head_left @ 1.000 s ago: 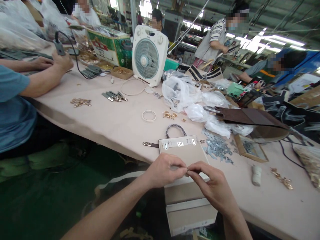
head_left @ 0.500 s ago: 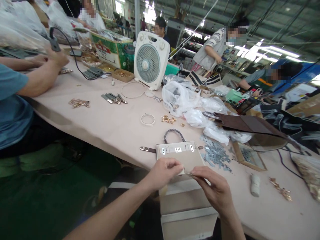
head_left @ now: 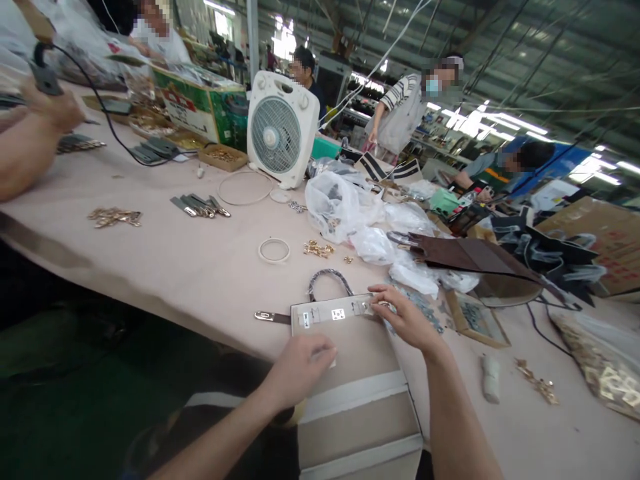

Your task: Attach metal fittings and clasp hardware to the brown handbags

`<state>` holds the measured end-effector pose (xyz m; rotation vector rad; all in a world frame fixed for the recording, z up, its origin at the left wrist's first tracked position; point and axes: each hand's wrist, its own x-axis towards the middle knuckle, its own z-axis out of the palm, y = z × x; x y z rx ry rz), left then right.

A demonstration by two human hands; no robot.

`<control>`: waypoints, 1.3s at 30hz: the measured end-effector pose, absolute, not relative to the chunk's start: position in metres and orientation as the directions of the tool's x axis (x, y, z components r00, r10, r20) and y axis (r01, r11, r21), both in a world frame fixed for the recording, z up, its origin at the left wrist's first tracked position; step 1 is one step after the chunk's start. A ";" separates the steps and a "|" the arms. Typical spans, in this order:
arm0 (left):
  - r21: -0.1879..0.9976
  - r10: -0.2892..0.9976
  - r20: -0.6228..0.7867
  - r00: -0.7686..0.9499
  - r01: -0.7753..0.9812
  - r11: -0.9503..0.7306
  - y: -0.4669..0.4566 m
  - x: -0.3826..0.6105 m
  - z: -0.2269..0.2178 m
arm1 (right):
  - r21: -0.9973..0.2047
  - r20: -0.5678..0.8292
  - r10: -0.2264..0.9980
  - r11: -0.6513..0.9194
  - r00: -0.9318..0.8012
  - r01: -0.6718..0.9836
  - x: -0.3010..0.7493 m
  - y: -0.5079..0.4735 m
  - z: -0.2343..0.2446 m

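The bag [head_left: 350, 360] is laid flat at the table [head_left: 200, 267] edge, 6 o'clock of the fan [head_left: 277, 133]. Its 2 o'clock corner is pinched by the rt hand [head_left: 405, 320]; the lt hand [head_left: 300, 367] is pressed on it, fingers curled shut.

- The beige bag panel [head_left: 350, 373] is cut off by the bottom edge.
- The left hand [head_left: 300, 363] curls on it, and what lies under its fingers is hidden.
- The right hand [head_left: 406, 321] covers the right end of the metal strip [head_left: 330, 312].
- A co-worker's forearm [head_left: 25, 147] is cut off at the left edge.
- The gold pieces [head_left: 318, 249] are too small to tell.
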<state>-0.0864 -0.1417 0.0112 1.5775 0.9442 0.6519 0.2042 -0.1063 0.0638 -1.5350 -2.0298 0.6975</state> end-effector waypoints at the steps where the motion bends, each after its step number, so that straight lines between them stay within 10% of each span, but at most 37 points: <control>1: 0.970 0.849 -0.080 0.523 0.235 -0.054 -0.142 -0.085 0.011 | -0.658 0.045 0.962 0.231 -0.269 0.717 0.204 -0.101 0.063; 29: 0.980 0.850 -0.150 0.504 0.190 0.060 -0.137 -0.087 0.016 | -0.659 -0.099 0.909 0.244 -0.404 0.711 0.209 -0.074 0.049; 39: 0.971 0.795 -0.227 0.563 0.069 0.228 -0.140 -0.087 0.012 | -0.829 -0.256 0.922 -0.056 -0.289 0.557 0.217 -0.058 0.019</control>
